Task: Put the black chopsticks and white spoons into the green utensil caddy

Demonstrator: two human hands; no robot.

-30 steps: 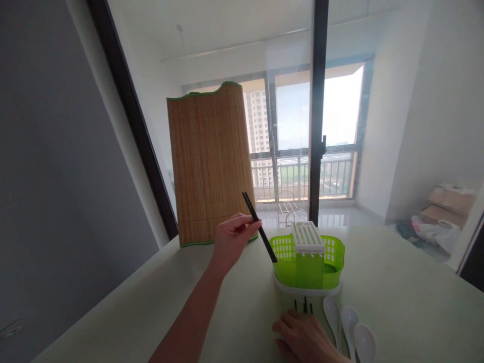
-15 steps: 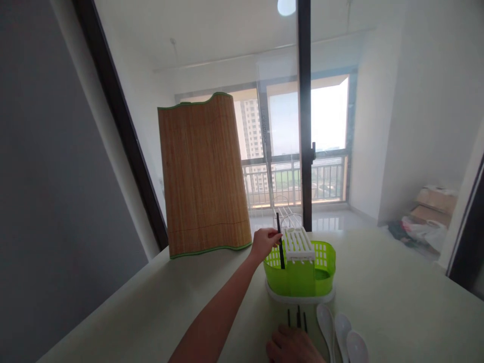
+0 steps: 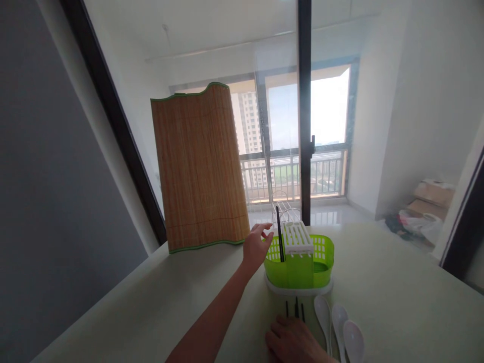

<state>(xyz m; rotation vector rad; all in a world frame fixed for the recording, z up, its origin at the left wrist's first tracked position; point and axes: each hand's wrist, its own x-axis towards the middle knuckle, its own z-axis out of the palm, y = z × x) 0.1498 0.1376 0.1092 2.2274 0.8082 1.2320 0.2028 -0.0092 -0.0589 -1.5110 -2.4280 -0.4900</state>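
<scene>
In the head view, the left hand is at lower centre, empty, its thumb and fingers slightly parted beside black chopsticks standing in the left part of the green basket. At the bottom, the right hand lies over more dark sticks; its grip cannot be told. White spoons lie at lower right.

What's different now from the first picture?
The black chopsticks moved right and into the left side of the green basket, where they now stand. The left hand let go of them. The right hand stayed low by the other black sticks; the white spoons and bamboo mat stayed put.
</scene>
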